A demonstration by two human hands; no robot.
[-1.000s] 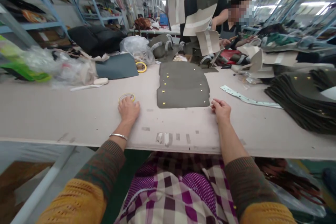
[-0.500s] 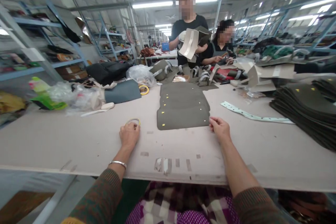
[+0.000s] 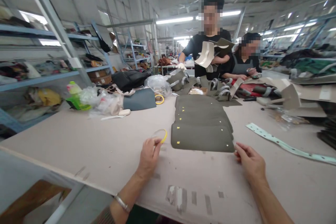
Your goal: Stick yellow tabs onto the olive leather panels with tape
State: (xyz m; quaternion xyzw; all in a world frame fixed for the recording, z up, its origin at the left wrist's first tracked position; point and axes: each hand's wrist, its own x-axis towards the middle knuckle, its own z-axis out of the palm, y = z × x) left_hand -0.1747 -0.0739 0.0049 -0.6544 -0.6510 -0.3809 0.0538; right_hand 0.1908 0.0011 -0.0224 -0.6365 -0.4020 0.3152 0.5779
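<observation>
My left hand [image 3: 150, 155] is closed on a roll of yellow tape [image 3: 164, 136], held tilted just above the table, left of the dark panels. My right hand [image 3: 250, 161] has thumb and forefinger pinched together by the right front corner of the nearest panel; whatever they hold is too small to make out. Between my hands lies an overlapping row of dark olive panels [image 3: 201, 136]. Small yellow tabs [image 3: 178, 142] mark their left sides, and tiny white spots [image 3: 227, 145] their right sides.
Another yellow tape roll [image 3: 159, 99] lies by a blue-grey sheet [image 3: 140, 99] and plastic bags [image 3: 99, 101]. A pale green perforated strip [image 3: 278, 143] is at right. Across the table, one person [image 3: 210, 52] holds panels by a pile of strapped pieces [image 3: 210, 85]; another person [image 3: 246, 59] is beside them.
The view has swung left, so the table things appear farther right and lower. My left hand has tilted the tape roll up. The standing person's one arm now reaches down to the pile.
</observation>
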